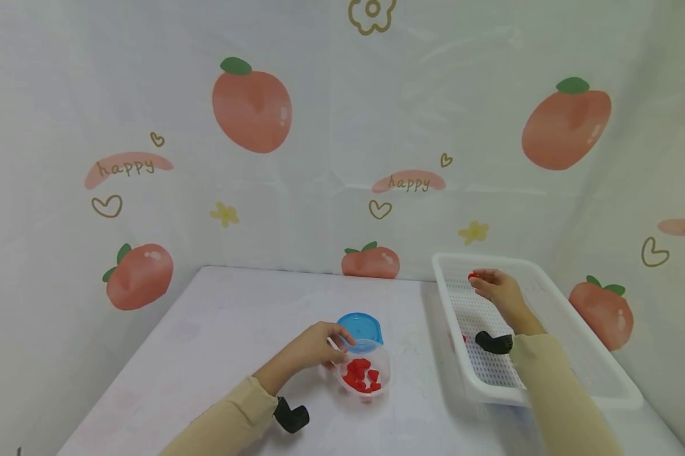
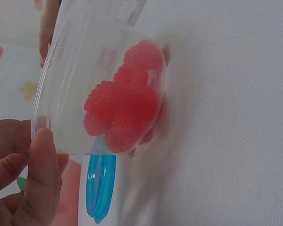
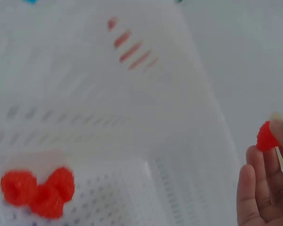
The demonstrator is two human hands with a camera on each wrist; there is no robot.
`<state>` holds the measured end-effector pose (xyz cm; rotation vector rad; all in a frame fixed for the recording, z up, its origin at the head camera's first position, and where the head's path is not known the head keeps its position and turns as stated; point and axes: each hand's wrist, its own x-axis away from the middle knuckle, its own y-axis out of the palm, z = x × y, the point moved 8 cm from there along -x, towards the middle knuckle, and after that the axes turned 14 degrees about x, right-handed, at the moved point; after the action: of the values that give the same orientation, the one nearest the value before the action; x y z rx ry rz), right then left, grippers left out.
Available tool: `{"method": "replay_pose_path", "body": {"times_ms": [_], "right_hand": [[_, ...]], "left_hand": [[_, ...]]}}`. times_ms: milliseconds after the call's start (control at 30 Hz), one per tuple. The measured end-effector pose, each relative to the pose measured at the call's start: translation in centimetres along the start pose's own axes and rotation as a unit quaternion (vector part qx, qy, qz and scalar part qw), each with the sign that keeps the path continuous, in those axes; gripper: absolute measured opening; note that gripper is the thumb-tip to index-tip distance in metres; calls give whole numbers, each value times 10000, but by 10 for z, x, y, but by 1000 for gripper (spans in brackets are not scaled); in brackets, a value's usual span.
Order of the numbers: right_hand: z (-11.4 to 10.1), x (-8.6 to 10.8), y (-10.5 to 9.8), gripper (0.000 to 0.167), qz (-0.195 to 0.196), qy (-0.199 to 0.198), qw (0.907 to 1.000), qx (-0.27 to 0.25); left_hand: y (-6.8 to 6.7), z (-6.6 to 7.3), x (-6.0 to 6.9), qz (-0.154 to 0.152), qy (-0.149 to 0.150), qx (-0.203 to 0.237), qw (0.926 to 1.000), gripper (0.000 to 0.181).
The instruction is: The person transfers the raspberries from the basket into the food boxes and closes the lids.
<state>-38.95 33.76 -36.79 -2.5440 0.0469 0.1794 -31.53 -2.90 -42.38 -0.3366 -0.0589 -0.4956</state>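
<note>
My left hand (image 1: 317, 346) pinches the rim of a clear round plastic tub (image 1: 385, 368), which stands upright on the table. Several red raspberries (image 2: 125, 106) lie in the bottom of the tub. Over the white perforated basket (image 1: 454, 335), my right hand (image 1: 502, 292) holds a single raspberry (image 3: 266, 136) between thumb and fingers. Inside the basket, three more raspberries (image 3: 46, 194) sit close together on the floor in the right wrist view. A blue lid (image 1: 358, 327) lies just behind the tub; in the left wrist view the lid (image 2: 101, 188) appears beside it.
The white table (image 1: 251, 304) carries the tub at its middle and the basket at the right. A white cloth (image 1: 320, 126) printed with fruit hangs behind. Black wrist devices (image 1: 291, 415) are worn on both arms.
</note>
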Motion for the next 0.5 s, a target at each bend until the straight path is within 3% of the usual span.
{"method": "replay_pose_path", "body": {"times_ms": [100, 233, 500], "right_hand": [[-12, 3, -4, 43, 260, -116, 9973, -671], [-31, 9, -4, 21, 500, -338, 9863, -1537], [-73, 21, 11, 17, 798, -688, 9716, -2119]], "left_hand": [[0, 0, -1, -5, -12, -3, 10000, 26], [0, 0, 0, 1, -36, 15, 10000, 26], [0, 4, 2, 36, -21, 25, 10000, 26]]}}
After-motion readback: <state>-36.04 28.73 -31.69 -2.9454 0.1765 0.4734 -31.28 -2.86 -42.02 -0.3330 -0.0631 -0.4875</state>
